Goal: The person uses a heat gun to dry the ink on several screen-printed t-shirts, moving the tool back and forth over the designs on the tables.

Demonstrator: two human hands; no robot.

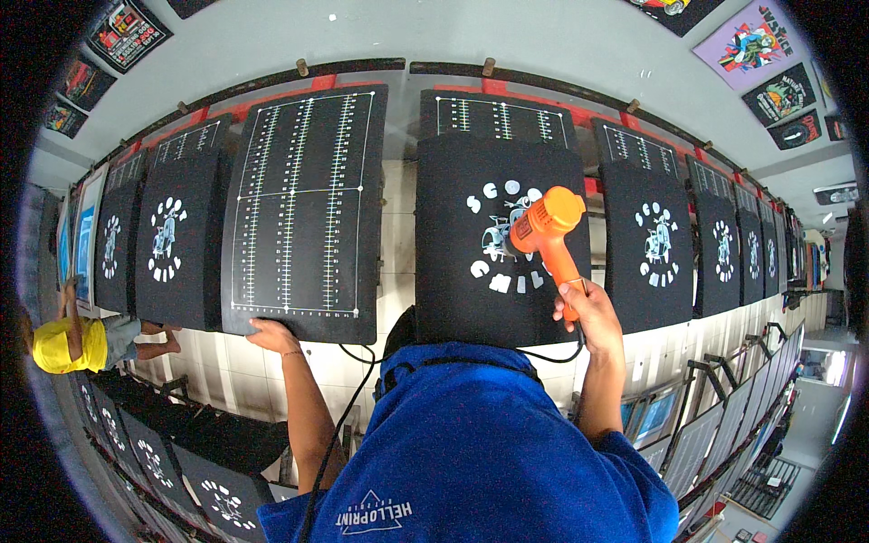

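Note:
My right hand point(593, 312) is wrapped round the handle of an orange heat gun point(554, 231). The gun's head is over the printed chest of a black T-shirt point(448, 262), which is stretched on a board right of centre. Part of the shirt's white scooter print and ring of letters is hidden behind the gun. At the near edge of a bare black printing board point(262, 226), my left hand point(273, 335) rests with its fingers stretched out. White ruled scales run along that board. A black cord point(339, 421) passes beside my left arm.
More boards with printed black shirts point(654, 244) line both sides, and another row of shirts point(226, 489) stands behind at lower left. A person in a yellow shirt point(56, 346) is at the far left by a framed screen point(88, 226). A dark rail point(561, 83) runs along the far side.

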